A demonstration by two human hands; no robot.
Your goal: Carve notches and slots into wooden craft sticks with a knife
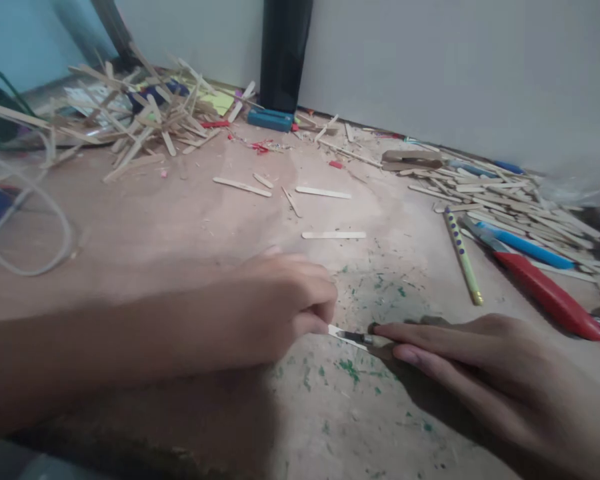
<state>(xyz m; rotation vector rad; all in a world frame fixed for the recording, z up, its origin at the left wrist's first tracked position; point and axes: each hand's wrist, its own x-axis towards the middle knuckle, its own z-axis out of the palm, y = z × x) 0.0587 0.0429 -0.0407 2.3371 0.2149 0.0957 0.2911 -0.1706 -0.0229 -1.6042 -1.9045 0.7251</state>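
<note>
- While the left hand (295, 300) is closed with its fingertips pinching one end of a wooden stick (334, 330), the right hand (495, 367) grips a small knife (366, 339) narrowly between thumb and fingers.
- That stick lies between the two hands on the near part of the table (180, 233), with the knife's blade over it; whether the blade cuts in, I cannot tell.
- Green flecks (350, 368) lie scattered around the hands.
- Beyond the left hand lie several loose sticks (334, 235), apart from one another.
- To the right, a spotted pencil (463, 257) lies beside a red-handled tool (550, 290).
- Farther right, a stick pile (510, 200) spreads towards a clear plastic bag (585, 183); its contents are too blurred to tell.
- At far left, a tangled stick heap (145, 127) rises over papers and other items, near a white cord (66, 233).
</note>
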